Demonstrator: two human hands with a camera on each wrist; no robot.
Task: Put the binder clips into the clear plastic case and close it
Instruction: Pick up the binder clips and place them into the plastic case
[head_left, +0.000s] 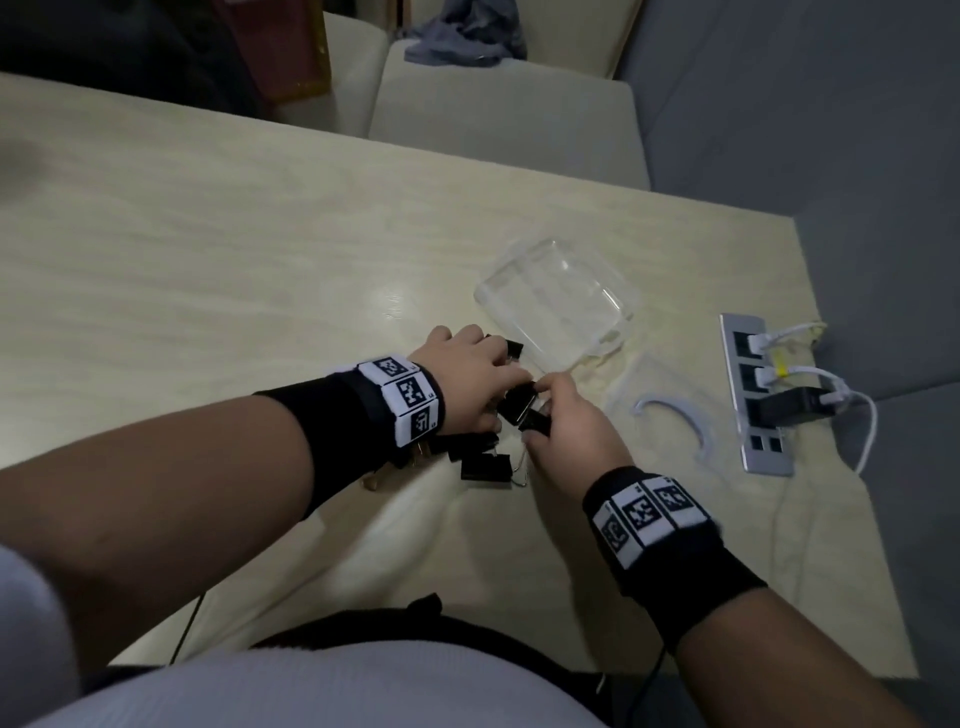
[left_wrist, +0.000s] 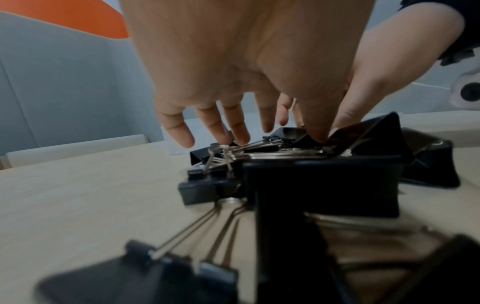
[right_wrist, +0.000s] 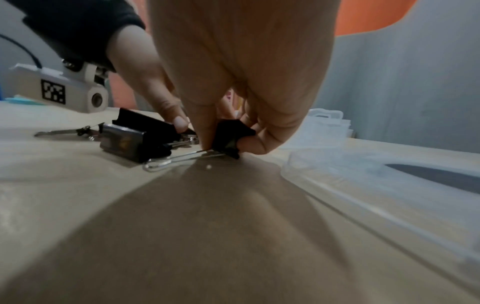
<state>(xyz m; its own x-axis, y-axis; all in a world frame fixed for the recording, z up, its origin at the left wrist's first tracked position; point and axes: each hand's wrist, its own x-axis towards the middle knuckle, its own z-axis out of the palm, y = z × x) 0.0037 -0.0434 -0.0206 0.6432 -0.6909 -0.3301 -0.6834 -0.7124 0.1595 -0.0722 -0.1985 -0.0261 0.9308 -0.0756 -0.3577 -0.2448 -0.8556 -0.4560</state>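
Several black binder clips (head_left: 485, 467) lie in a heap on the pale table (head_left: 208, 260). My left hand (head_left: 511, 382) is spread over the heap; in the left wrist view its straight fingertips (left_wrist: 241, 135) rest on the wire handles and its thumb presses a clip (left_wrist: 369, 135). My right hand (right_wrist: 226, 144) pinches one clip (right_wrist: 231, 133) between thumb and fingers, low on the table. The clear case (head_left: 556, 306) stands open and empty just beyond the hands. Its lid (head_left: 670, 415) lies flat to the right.
A metal power strip (head_left: 756, 395) with white cables and a black adapter (head_left: 789, 408) is set in the table near its right edge. Cream chairs (head_left: 498, 119) stand at the far side. The lid (right_wrist: 363, 181) lies close to my right hand.
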